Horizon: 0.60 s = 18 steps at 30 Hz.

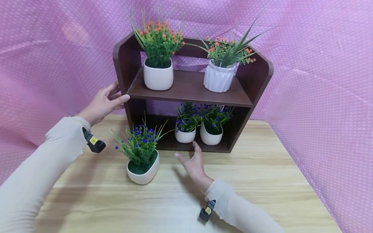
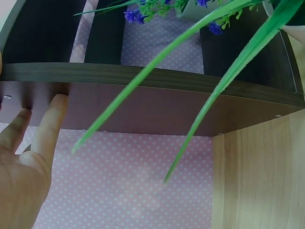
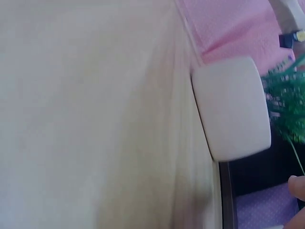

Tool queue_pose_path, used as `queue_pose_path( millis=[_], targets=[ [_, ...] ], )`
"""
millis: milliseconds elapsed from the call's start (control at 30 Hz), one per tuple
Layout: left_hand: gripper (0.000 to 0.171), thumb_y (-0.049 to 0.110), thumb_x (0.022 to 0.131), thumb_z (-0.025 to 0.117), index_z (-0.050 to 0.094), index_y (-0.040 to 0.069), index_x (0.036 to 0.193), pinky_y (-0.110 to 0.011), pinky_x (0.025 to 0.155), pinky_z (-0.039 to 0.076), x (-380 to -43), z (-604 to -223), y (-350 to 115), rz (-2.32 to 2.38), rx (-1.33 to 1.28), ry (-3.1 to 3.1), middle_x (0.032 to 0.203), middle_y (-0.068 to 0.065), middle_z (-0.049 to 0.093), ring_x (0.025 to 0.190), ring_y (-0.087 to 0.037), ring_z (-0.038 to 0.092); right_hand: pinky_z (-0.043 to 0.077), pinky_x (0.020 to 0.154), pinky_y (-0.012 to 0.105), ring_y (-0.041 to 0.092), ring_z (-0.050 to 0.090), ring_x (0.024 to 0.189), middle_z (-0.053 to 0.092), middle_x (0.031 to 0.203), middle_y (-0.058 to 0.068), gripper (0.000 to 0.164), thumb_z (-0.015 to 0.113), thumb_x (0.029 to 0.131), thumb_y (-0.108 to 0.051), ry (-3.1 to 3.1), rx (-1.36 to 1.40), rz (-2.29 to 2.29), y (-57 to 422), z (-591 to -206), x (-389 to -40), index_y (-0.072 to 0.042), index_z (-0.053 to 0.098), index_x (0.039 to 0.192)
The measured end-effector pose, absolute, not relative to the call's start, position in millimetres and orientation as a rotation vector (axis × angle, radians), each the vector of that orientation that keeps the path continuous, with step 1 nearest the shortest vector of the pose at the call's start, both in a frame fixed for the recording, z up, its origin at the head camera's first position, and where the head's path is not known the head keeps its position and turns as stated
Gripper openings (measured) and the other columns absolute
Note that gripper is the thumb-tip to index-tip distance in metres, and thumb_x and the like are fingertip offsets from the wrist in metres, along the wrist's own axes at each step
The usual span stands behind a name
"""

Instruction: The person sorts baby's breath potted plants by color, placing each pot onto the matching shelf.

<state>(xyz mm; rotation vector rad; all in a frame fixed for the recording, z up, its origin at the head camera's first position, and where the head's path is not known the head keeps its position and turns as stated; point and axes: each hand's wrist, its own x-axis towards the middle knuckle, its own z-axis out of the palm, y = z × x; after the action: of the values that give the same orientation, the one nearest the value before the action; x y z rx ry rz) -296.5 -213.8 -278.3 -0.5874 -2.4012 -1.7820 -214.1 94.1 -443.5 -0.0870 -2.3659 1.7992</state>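
Observation:
My left hand (image 1: 99, 105) grips the side panel of a dark brown two-tier shelf (image 1: 186, 84), thumb over the front edge and fingertips against the outer face (image 2: 143, 107). In front of the lower tier my right hand (image 1: 196, 166) has its thumb and forefinger spread and holds nothing. Its forefinger reaches close to a white pot of blue flowers (image 1: 185, 136) on the lower tier; whether they touch I cannot tell. Beside that pot is a similar pot (image 1: 211, 137). A third pot of blue flowers (image 1: 144, 176) stands on the table between my hands.
On the upper tier, a smooth white pot with orange flowers (image 1: 158, 77) stands left and a ribbed white pot (image 1: 219, 79) stands right. The wooden table (image 1: 262, 181) ends at a slanting right edge. Pink dotted cloth (image 1: 320, 81) hangs behind and around it.

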Motion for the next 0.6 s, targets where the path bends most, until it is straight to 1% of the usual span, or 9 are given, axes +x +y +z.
queue_pose_path(
  millis=[167, 367, 600],
  targets=[
    [0.065, 0.017, 0.095, 0.061, 0.030, 0.023, 0.151, -0.018, 0.082, 0.054, -297.9, -278.7, -214.4, -1.784, -0.584, -2.394, 0.155, -0.013, 0.030, 0.132, -0.028, 0.044, 0.027, 0.114, 0.049, 0.037, 0.032, 0.137, 0.034, 0.150, 0.020, 0.090, 0.081, 0.077, -0.022, -2.419, -0.048, 1.840, 85.7, -443.4, -198.6, -0.001, 0.029, 0.147],
    [0.066, 0.018, 0.095, 0.060, 0.028, 0.023, 0.152, -0.018, 0.083, 0.054, -297.7, -277.9, -213.8, -1.780, -0.583, -2.408, 0.155, -0.012, 0.029, 0.134, -0.033, 0.040, 0.027, 0.114, 0.053, 0.040, 0.032, 0.136, 0.032, 0.149, 0.024, 0.091, 0.081, 0.077, -0.023, -2.454, 0.016, 1.935, 76.0, -441.0, -179.7, -0.001, 0.028, 0.148],
    [0.067, 0.020, 0.096, 0.060, 0.026, 0.024, 0.153, -0.018, 0.083, 0.054, -296.6, -278.6, -215.3, -1.773, -0.571, -2.414, 0.156, -0.012, 0.028, 0.135, -0.034, 0.039, 0.027, 0.113, 0.054, 0.039, 0.029, 0.138, 0.031, 0.150, 0.022, 0.090, 0.080, 0.079, -0.025, -2.513, 0.090, 2.002, 59.6, -436.7, -160.4, -0.003, 0.027, 0.149]
  ],
)
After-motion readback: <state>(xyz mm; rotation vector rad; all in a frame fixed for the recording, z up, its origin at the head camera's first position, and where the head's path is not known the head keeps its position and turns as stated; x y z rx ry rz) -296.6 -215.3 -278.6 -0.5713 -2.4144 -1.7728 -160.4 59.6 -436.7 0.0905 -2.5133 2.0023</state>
